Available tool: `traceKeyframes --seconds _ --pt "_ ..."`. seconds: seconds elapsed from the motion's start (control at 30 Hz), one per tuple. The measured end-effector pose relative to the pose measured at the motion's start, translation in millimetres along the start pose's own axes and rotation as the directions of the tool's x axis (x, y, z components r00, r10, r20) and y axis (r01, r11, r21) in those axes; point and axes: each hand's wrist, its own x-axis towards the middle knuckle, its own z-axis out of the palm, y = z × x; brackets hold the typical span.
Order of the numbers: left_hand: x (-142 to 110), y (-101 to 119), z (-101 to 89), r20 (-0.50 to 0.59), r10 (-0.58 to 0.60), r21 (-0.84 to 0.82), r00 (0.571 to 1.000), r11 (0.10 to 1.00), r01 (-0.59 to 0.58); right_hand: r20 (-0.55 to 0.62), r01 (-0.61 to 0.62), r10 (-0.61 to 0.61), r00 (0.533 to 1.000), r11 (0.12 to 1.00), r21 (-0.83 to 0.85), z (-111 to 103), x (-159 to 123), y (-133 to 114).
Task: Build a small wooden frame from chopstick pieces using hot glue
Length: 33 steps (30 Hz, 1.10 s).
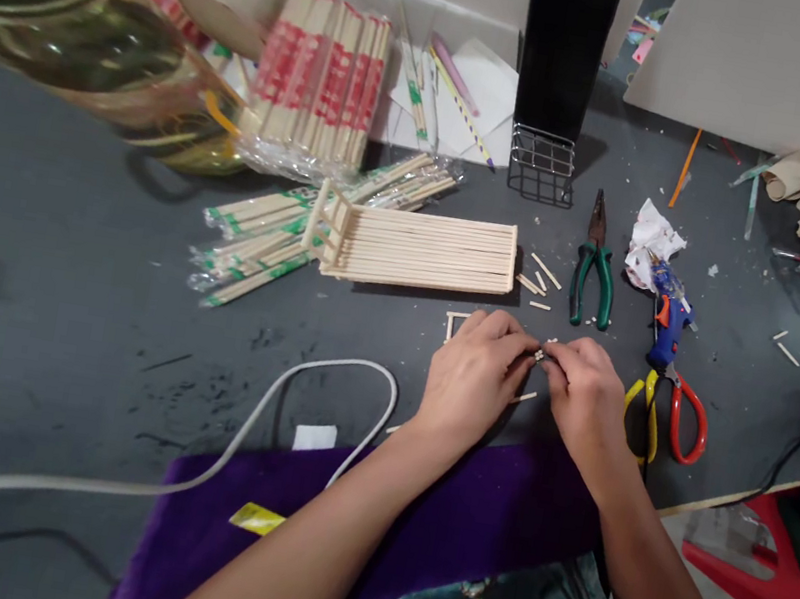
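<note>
My left hand [473, 372] and my right hand [582, 394] meet over the grey floor, fingers pinched together on a few small wooden stick pieces [540, 354] held between them. A short stick [525, 397] lies under the hands. Just beyond them sits a flat panel of glued chopsticks [423, 251] with an upright end frame. Short cut stick bits [541, 279] lie to its right.
Green-handled pliers [595, 265], a blue glue gun [667, 327] and red-yellow scissors [677, 419] lie right of my hands. Packs of wrapped chopsticks [258, 237] and a red-printed pack [321, 74] lie at left. A white cable [328, 369] loops near a purple cloth [456, 521].
</note>
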Motion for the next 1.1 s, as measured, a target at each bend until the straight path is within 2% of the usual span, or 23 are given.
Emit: traceKeyframes --seconds 0.93,1.1 --pt "1.0 1.3 1.5 0.005 0.014 0.057 1.0 0.998 -0.014 0.044 0.014 -0.018 0.999 0.995 0.094 2.3 6.3 5.5" --pt "1.6 -0.6 1.9 0.015 0.016 0.014 1.0 1.0 -0.016 0.025 -0.006 0.002 1.0 0.985 0.174 -6.7 6.4 5.2"
